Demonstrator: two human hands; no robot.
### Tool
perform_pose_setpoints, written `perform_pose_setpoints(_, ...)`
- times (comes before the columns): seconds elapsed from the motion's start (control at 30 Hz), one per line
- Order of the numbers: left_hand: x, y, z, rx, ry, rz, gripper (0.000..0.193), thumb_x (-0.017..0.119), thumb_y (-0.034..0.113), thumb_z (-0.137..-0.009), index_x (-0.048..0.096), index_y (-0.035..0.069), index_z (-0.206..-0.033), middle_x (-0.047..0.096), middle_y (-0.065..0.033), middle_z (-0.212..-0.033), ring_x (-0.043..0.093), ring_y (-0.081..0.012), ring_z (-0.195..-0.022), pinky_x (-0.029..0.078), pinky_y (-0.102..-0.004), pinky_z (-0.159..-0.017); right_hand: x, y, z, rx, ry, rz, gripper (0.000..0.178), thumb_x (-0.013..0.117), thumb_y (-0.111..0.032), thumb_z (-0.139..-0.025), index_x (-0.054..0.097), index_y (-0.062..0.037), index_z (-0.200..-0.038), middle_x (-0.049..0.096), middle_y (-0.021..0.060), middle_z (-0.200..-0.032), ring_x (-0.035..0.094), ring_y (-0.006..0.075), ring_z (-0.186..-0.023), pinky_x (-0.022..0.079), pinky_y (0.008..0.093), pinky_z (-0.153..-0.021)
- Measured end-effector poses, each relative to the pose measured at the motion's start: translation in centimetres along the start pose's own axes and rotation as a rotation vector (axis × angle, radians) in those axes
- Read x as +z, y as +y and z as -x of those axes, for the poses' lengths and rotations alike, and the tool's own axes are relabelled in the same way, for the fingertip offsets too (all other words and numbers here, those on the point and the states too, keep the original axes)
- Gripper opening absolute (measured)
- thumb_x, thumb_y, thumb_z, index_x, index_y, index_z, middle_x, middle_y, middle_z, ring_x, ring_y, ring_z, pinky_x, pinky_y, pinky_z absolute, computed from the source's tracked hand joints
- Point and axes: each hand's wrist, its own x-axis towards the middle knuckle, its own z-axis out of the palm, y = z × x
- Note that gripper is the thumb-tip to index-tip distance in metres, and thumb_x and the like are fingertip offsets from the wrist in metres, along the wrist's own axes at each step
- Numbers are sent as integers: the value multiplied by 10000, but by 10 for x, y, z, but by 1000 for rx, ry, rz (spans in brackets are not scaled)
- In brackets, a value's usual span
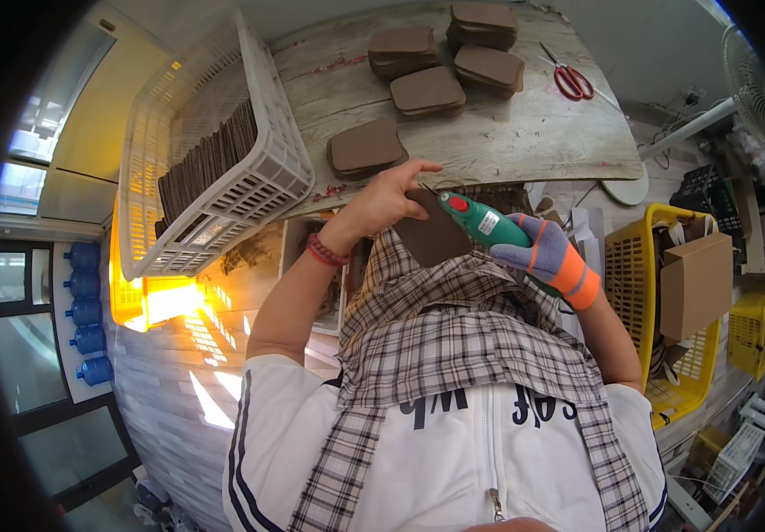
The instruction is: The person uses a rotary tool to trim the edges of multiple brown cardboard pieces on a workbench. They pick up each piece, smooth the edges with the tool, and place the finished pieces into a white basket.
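A brown flat piece with rounded corners [434, 235] hangs in front of the table edge, over my checked apron. My left hand [386, 199], bare with a red bracelet at the wrist, pinches this piece near its upper left corner. My right hand [545, 259], in a grey and orange glove, is wrapped round a green handheld power tool [492, 225] with a red button. The tool's front end meets the piece's upper right edge; its exact tip is too small to make out. Just beyond my left hand lies a small stack of similar brown pieces [364, 148].
Several more brown stacks [427, 90] and red-handled scissors [572, 82] lie on the worn table [533, 133]. A white crate [262, 173] of upright brown pieces stands left. To the right are a yellow basket [635, 293] holding a cardboard box [694, 285] and a fan [759, 84].
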Motion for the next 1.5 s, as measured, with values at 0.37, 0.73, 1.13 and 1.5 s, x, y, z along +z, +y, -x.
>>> perform_pose_setpoints(0.37,-10,-32,-1,100,320,403,317,599,-91,-782,594,-12,-1089,649,-67,-904,616,-116,-814,511,-234,-714,-12,22,-6,-40,189,-59,387,733,-272,-787,596,-3,-1029,599,5,-738,527,41,-623,436,205,-551)
perform_pose_setpoints(0.73,-4,-64,-13,298,610,1056,204,619,-60,-808,599,26,-992,656,-97,-978,636,-190,-896,552,-319,-800,0,19,5,11,226,-142,400,734,-237,-783,570,1,-1059,592,7,-718,544,66,-575,441,205,-481)
perform_pose_setpoints(1.13,18,-69,-20,280,642,1084,212,628,-46,-809,585,24,-1005,653,-100,-994,633,-199,-904,545,-329,-807,2,18,3,0,228,-177,406,722,-242,-794,555,-1,-1075,593,15,-735,543,65,-564,448,206,-460)
perform_pose_setpoints(1.5,33,-73,-22,254,694,1030,226,608,-48,-822,572,2,-1039,638,-104,-1024,618,-179,-899,521,-302,-807,3,22,-11,-22,329,-211,375,713,-209,-806,556,14,-1063,581,4,-679,520,54,-517,428,201,-461)
